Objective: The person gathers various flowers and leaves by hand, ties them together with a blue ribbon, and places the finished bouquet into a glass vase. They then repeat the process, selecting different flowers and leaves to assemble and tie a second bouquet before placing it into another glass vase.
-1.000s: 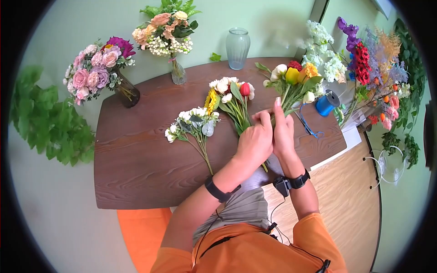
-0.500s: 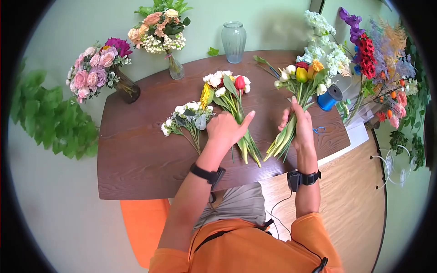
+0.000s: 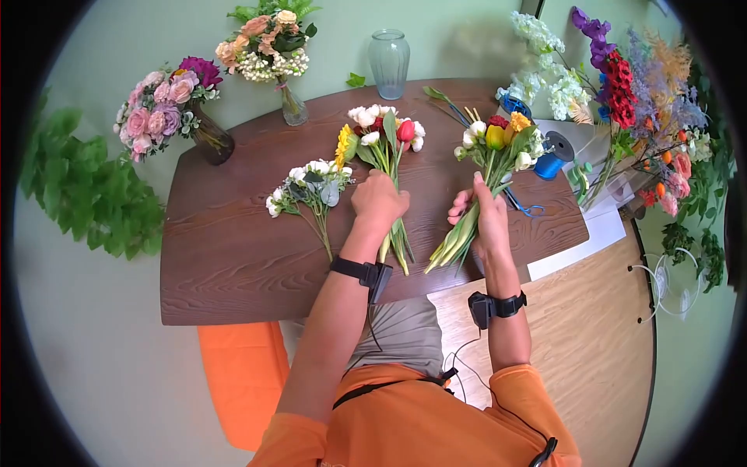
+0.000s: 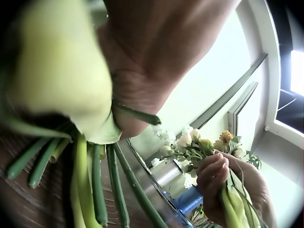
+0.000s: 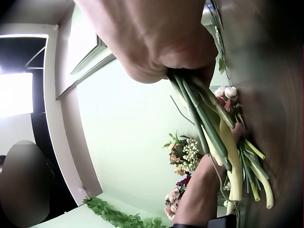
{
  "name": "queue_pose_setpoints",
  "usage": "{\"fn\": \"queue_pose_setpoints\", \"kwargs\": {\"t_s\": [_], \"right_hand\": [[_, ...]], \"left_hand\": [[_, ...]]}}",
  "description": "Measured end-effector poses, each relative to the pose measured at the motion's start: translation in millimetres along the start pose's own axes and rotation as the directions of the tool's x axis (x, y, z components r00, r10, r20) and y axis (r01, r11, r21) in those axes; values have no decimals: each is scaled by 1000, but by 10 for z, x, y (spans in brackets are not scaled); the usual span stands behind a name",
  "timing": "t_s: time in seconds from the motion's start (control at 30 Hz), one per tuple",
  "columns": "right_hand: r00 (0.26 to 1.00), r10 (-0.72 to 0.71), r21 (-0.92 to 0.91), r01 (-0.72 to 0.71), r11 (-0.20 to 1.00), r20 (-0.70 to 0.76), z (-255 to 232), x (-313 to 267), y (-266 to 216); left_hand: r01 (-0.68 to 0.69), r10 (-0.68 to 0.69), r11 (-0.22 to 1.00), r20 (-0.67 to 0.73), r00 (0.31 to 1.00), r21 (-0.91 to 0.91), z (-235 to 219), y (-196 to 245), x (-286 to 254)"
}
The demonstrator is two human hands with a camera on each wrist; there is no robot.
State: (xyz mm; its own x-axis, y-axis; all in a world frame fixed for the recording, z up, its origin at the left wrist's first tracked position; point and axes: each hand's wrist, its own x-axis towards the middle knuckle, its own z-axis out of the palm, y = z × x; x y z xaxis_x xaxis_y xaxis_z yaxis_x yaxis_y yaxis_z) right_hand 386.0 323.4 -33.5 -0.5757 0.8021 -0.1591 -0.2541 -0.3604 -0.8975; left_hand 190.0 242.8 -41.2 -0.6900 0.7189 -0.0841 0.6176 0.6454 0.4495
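My left hand [image 3: 380, 202] grips the stems of the middle bouquet [image 3: 398, 140], which has white blooms, a red tulip and a sunflower. Its stem ends [image 4: 97, 185] stick out below the hand in the left wrist view. In my right hand [image 3: 492, 214] is a second bouquet [image 3: 496, 138] with yellow, orange, dark red and white flowers, its fingers and thumb round the stems. Those pale and green stems [image 5: 206, 126] slant down from the palm in the right wrist view. Left of my left hand, a small spray of white flowers [image 3: 315, 183] lies on the table.
On the dark wooden table [image 3: 226, 257] stand a clear glass vase [image 3: 389, 64] and two flower-filled vases at the back left. A blue ribbon spool [image 3: 554, 156] stands right of the right bouquet. Tall mixed flowers [image 3: 622, 101] crowd the right side.
My hands were together at the right bouquet's stems and have parted. The left moved left and now grips the middle bouquet. The right still holds its bouquet, stems pointing down toward the left.
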Motion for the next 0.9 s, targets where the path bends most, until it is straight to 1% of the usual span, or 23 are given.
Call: {"fn": "queue_pose_setpoints", "kwargs": {"t_s": [0.07, 0.13, 0.17, 0.2, 0.23, 0.27, 0.33, 0.37, 0.4, 0.47, 0.53, 0.6, 0.63, 0.7, 0.73, 0.8, 0.83, 0.9], "right_hand": [[995, -64, -12, 64, 998, -73, 102, -3, 44], [996, -72, -10, 71, 997, -52, 109, 31, 116], [994, -78, -18, 77, 997, -72, 174, 33, 143], [992, -84, -26, 82, 996, -92, 221, 47, 169], [995, -78, -39, 75, 996, -68, 246, 72, 187], [993, -88, -34, 85, 996, -76, 294, 94, 219], [991, -111, -16, 110, 994, -78, 385, 164, 271], [988, -117, -14, 117, 993, -96, 423, 201, 291], [988, -117, -14, 116, 993, -101, 418, 220, 294], [990, -97, -34, 94, 995, -100, 427, 252, 290], [991, -92, -35, 89, 995, -101, 391, 246, 274], [991, -93, -28, 90, 996, -101, 344, 246, 281], [989, -100, -9, 100, 995, -110, 326, 244, 298], [990, -91, 7, 92, 996, -109, 284, 216, 302], [990, -84, 25, 87, 996, -110, 261, 202, 300], [989, -85, 22, 88, 996, -122, 213, 178, 301], [987, -87, 25, 91, 996, -132, 188, 159, 291], [984, -98, 33, 104, 994, -145, 153, 126, 273]], "left_hand": [[-17, 16, 1000, -32, 999, -10, -28, 20, -43], [-67, 51, 988, -117, 992, -136, -52, 44, -108], [-77, 60, 988, -125, 990, -135, -41, 41, -114], [-112, 82, 972, -150, 985, -205, -13, 29, -106], [-149, 104, 951, -176, 979, -271, -33, 48, -116], [-161, 114, 950, -185, 976, -268, -47, 67, -127], [-229, 136, 907, -268, 954, -354, -61, 97, -153], [-267, 140, 896, -345, 928, -356, -23, 79, -123], [-268, 143, 895, -341, 929, -356, -6, 56, -97], [-302, 116, 828, -383, 917, -473, -36, 2, -35], [-305, 115, 838, -400, 909, -453, -52, -13, -14], [-205, 96, 915, -306, 947, -347, -58, 22, -6], [-201, 92, 916, -304, 948, -349, -26, 34, 2], [-156, 94, 950, -231, 968, -271, 30, 79, 21], [-157, 94, 950, -230, 969, -271, 44, 98, 24], [-116, 77, 971, -186, 980, -211, 71, 126, 24], [-115, 76, 970, -185, 980, -212, 109, 122, 36], [-144, 97, 973, -247, 964, -180, 203, 92, 47]]}}
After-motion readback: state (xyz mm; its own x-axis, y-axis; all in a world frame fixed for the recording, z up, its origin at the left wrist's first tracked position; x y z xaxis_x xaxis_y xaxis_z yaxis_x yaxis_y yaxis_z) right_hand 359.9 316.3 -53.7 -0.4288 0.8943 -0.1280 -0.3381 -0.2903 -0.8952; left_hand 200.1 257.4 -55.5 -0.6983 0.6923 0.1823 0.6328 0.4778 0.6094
